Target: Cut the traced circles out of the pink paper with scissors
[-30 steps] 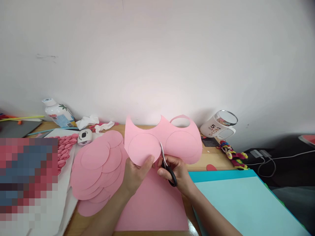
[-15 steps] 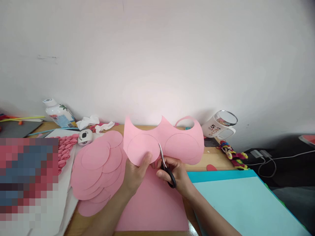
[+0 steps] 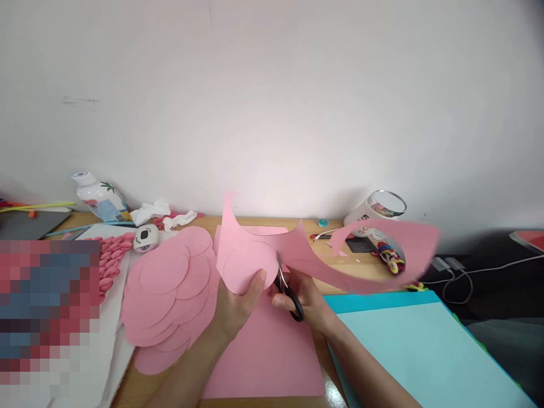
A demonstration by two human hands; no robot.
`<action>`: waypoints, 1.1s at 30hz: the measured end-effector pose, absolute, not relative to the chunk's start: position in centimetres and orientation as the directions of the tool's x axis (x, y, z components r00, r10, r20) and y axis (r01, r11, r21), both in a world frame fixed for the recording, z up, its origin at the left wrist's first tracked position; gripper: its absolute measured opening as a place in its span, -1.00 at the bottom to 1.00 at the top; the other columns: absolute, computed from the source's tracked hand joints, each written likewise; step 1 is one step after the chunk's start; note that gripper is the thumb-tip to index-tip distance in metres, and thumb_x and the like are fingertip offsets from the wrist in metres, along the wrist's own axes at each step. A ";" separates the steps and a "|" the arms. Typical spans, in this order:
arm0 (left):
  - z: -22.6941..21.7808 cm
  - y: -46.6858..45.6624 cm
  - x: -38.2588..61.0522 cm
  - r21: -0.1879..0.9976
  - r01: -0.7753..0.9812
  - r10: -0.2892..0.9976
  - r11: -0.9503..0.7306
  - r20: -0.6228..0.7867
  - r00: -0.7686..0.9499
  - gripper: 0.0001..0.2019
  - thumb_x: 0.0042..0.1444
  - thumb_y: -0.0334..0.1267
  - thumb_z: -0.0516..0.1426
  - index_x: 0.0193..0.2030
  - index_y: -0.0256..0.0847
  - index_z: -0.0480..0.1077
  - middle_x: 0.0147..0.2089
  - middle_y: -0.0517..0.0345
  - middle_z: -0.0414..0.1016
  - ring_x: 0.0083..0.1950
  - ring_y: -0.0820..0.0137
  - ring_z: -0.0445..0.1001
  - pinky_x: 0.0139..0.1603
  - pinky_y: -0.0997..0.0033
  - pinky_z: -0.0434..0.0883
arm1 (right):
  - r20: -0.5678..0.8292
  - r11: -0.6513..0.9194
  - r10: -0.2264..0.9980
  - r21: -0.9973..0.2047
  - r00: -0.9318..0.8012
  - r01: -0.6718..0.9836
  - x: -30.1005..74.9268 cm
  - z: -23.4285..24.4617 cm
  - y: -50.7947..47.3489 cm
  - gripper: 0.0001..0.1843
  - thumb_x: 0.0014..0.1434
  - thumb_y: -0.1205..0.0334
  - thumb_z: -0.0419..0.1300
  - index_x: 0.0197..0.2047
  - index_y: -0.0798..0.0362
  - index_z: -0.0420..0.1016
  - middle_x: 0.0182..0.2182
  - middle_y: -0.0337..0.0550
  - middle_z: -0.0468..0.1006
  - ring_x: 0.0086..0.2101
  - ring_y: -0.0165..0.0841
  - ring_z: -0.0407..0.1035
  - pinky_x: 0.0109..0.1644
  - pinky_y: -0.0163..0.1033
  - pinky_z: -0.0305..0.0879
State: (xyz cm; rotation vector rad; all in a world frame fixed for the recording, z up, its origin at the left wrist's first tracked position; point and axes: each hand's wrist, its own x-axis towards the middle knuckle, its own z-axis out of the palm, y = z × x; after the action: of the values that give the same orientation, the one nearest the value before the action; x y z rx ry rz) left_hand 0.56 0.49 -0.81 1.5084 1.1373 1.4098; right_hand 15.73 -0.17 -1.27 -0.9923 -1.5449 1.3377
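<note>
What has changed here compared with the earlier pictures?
The paper's right-hand part has swung outward to the right, now partly covering the mug and doll. Nothing was taken hold of or let go: the left hand still holds the paper, the right hand the scissors. The pile of circles stayed put.

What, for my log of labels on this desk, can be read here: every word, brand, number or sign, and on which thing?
"5": on the white mug; its other marks are too unclear, and the pink sheet covers part of it.
Unreadable: red lettering on the white bottle, too small.
Unreadable: tiny lettering on the white gadget.
Unreadable: any print on the dark card, too small.
</note>
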 end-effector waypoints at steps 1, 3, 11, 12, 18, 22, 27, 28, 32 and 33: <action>-0.8 0.5 0.5 0.950 0.090 0.953 -0.300 0.302 -0.003 -0.82 -0.02 -0.31 0.15 -0.23 -0.24 0.45 -0.32 0.11 0.55 -0.17 0.32 0.50 -0.18 0.41 0.46 | 0.092 0.095 0.923 -0.995 -0.373 -0.010 15.7 -1.1 -0.2 -0.59 -0.05 -0.07 0.25 -0.31 0.05 0.26 -0.59 -0.33 0.20 -0.55 -0.44 0.09 -0.49 -0.33 0.10; -0.8 0.4 0.4 0.961 0.061 0.962 -0.271 0.272 -0.003 -0.81 -0.01 -0.30 0.15 -0.22 -0.24 0.44 -0.34 0.12 0.55 -0.15 0.31 0.49 -0.19 0.41 0.46 | 0.108 0.094 0.913 -0.994 -0.394 -0.055 15.6 -0.8 -0.2 -0.57 -0.04 -0.07 0.25 -0.27 0.06 0.26 -0.57 -0.33 0.21 -0.55 -0.45 0.09 -0.49 -0.35 0.08; -0.6 0.3 0.4 0.987 0.014 0.987 -0.158 0.158 0.015 -0.83 0.02 -0.22 0.13 -0.29 -0.27 0.42 -0.41 0.12 0.51 -0.13 0.28 0.48 -0.25 0.44 0.46 | 0.129 0.117 0.938 -0.992 -0.321 -0.057 14.8 -1.0 -0.5 -0.55 -0.11 -0.11 0.28 -0.34 0.09 0.33 -0.49 -0.24 0.32 -0.47 -0.40 0.20 -0.37 -0.29 0.23; -0.6 0.3 0.4 0.989 0.008 0.989 -0.150 0.150 0.018 -0.83 0.02 -0.21 0.13 -0.30 -0.26 0.41 -0.40 0.12 0.51 -0.14 0.28 0.47 -0.25 0.45 0.46 | 0.129 0.115 0.941 -0.991 -0.315 -0.061 14.7 -1.0 -0.5 -0.55 -0.11 -0.12 0.28 -0.35 0.09 0.34 -0.50 -0.24 0.32 -0.47 -0.40 0.20 -0.37 -0.29 0.23; -0.8 0.4 0.5 0.991 -0.009 0.991 -0.130 0.131 0.003 -0.81 0.01 -0.21 0.14 -0.24 -0.24 0.42 -0.31 0.11 0.53 -0.15 0.32 0.48 -0.21 0.45 0.45 | 0.114 0.083 0.946 -0.990 -0.304 -0.115 14.7 -0.9 -0.5 -0.57 -0.13 -0.06 0.32 -0.34 0.09 0.36 -0.51 -0.25 0.33 -0.47 -0.40 0.23 -0.39 -0.30 0.21; -0.6 0.4 0.5 0.993 -0.013 0.994 -0.114 0.114 0.006 -0.79 -0.01 -0.23 0.16 -0.24 -0.26 0.43 -0.28 0.08 0.55 -0.21 0.32 0.50 -0.24 0.43 0.46 | 0.115 0.081 0.951 -0.989 -0.288 -0.127 14.6 -0.9 -0.5 -0.59 -0.14 -0.03 0.34 -0.35 0.10 0.38 -0.52 -0.26 0.33 -0.49 -0.43 0.20 -0.41 -0.32 0.20; -0.4 0.4 0.5 0.994 -0.024 0.995 -0.104 0.104 0.007 -0.75 -0.04 -0.25 0.17 -0.19 -0.27 0.43 -0.24 0.07 0.55 -0.18 0.30 0.50 -0.20 0.41 0.46 | 0.124 0.086 0.947 -0.987 -0.295 -0.139 14.7 -1.0 -0.5 -0.61 -0.12 -0.02 0.33 -0.37 0.11 0.39 -0.54 -0.27 0.34 -0.49 -0.43 0.22 -0.39 -0.32 0.21; -0.4 0.5 0.5 0.995 -0.022 0.995 -0.102 0.102 0.003 -0.74 -0.04 -0.25 0.18 -0.18 -0.27 0.43 -0.24 0.06 0.55 -0.18 0.30 0.50 -0.20 0.40 0.46 | 0.123 0.085 0.947 -0.987 -0.296 -0.139 14.7 -1.1 -0.5 -0.60 -0.12 -0.03 0.33 -0.37 0.11 0.39 -0.55 -0.27 0.34 -0.49 -0.42 0.23 -0.40 -0.32 0.21; -0.6 0.5 0.5 0.996 -0.017 0.996 -0.090 0.090 -0.009 -0.75 -0.04 -0.24 0.18 -0.20 -0.29 0.44 -0.24 0.05 0.55 -0.18 0.28 0.50 -0.20 0.37 0.46 | 0.123 0.086 0.949 -0.987 -0.291 -0.134 14.7 -1.1 -0.4 -0.58 -0.14 -0.05 0.33 -0.37 0.11 0.39 -0.54 -0.25 0.36 -0.49 -0.41 0.23 -0.40 -0.31 0.23; -0.6 0.5 0.5 0.996 -0.016 0.996 -0.087 0.087 -0.007 -0.75 -0.04 -0.24 0.17 -0.21 -0.29 0.43 -0.25 0.05 0.55 -0.18 0.27 0.50 -0.21 0.37 0.46 | 0.123 0.087 0.948 -0.987 -0.293 -0.134 14.7 -1.1 -0.5 -0.58 -0.14 -0.06 0.33 -0.37 0.10 0.39 -0.54 -0.25 0.36 -0.49 -0.41 0.24 -0.39 -0.30 0.24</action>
State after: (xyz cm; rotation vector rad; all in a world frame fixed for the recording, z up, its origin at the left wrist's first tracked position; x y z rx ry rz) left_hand 0.52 0.49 -0.57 1.2579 1.1590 1.2855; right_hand 14.68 -0.46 -1.09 -0.8809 -1.3829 1.3997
